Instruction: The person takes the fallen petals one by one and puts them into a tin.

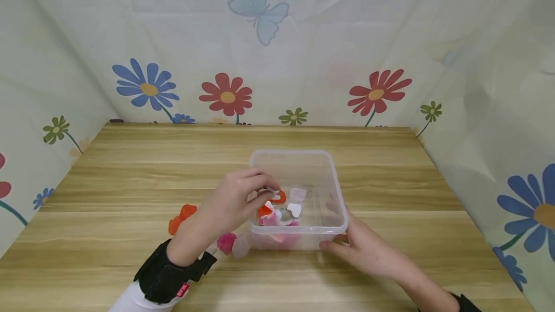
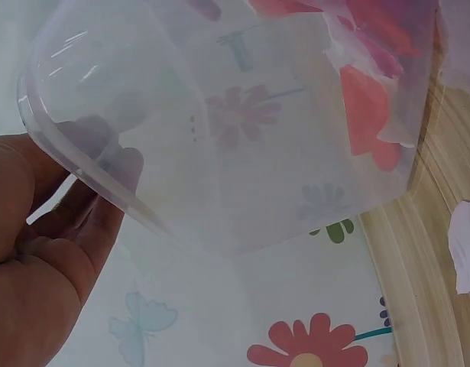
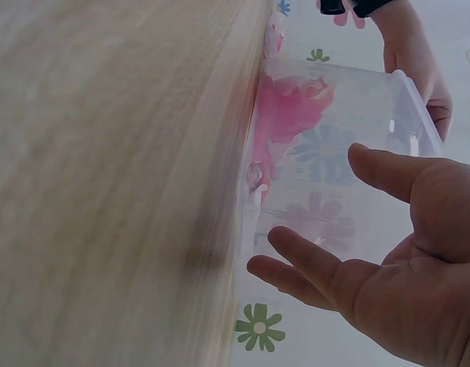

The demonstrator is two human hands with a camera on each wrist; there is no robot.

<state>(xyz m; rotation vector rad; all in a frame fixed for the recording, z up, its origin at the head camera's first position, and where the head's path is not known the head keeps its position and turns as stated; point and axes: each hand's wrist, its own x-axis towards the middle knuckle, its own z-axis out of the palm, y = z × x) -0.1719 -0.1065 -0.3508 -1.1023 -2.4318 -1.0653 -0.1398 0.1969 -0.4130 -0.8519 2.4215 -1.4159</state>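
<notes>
A clear plastic box [image 1: 299, 229] stands on the wooden table with orange, pink and white petals [image 1: 294, 210] on its floor. My left hand [image 1: 244, 190] reaches over its left rim, fingers bent toward the thumb above the petals. A pale bit shows by those fingertips; I cannot tell whether they hold it. In the left wrist view the left hand [image 2: 55, 222] is at the rim, its fingertips seen through the wall. My right hand [image 1: 364, 247] is at the box's right front corner. In the right wrist view the right hand [image 3: 380, 260] has thumb and fingers spread alongside the box.
Left of the box, partly behind my left forearm, lie orange petals [image 1: 182, 219], a pink petal [image 1: 226, 243] and a pale petal [image 1: 241, 245] on the wooden table [image 1: 130, 177]. A flower-printed sheet [image 1: 299, 61] rises behind the table and along both sides.
</notes>
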